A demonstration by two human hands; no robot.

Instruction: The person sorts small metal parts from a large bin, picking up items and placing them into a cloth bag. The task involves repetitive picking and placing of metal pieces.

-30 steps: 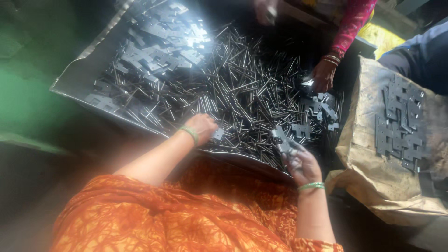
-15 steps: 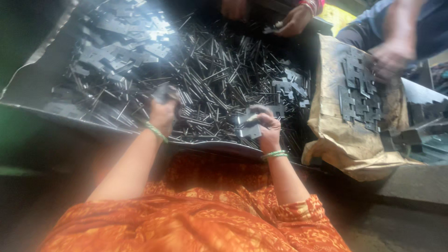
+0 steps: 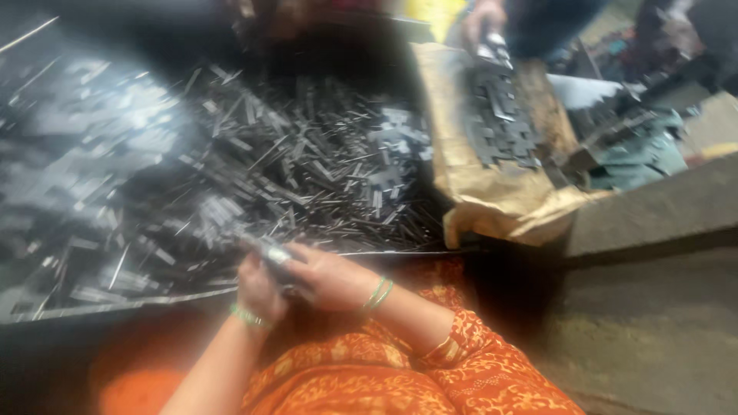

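A big heap of thin grey metal strips and stamped pieces (image 3: 254, 165) fills a shallow metal tray (image 3: 108, 306) in front of me. My left hand (image 3: 257, 288) and my right hand (image 3: 330, 277) meet at the tray's near edge, both closed around a small stack of metal pieces (image 3: 275, 253). Green bangles sit on both wrists. My orange patterned clothing (image 3: 400, 376) fills the bottom of the view. The picture is blurred.
A brown paper sack (image 3: 492, 200) at the right carries a stack of flat stamped metal plates (image 3: 500, 123). Another person's hand (image 3: 480, 23) reaches onto that stack from the top. A grey concrete ledge (image 3: 653, 215) runs along the right.
My hands were apart in the heap; they have come together at the tray's near edge around a stack of pieces. The view swung right, and the other person's hand reached the plates.
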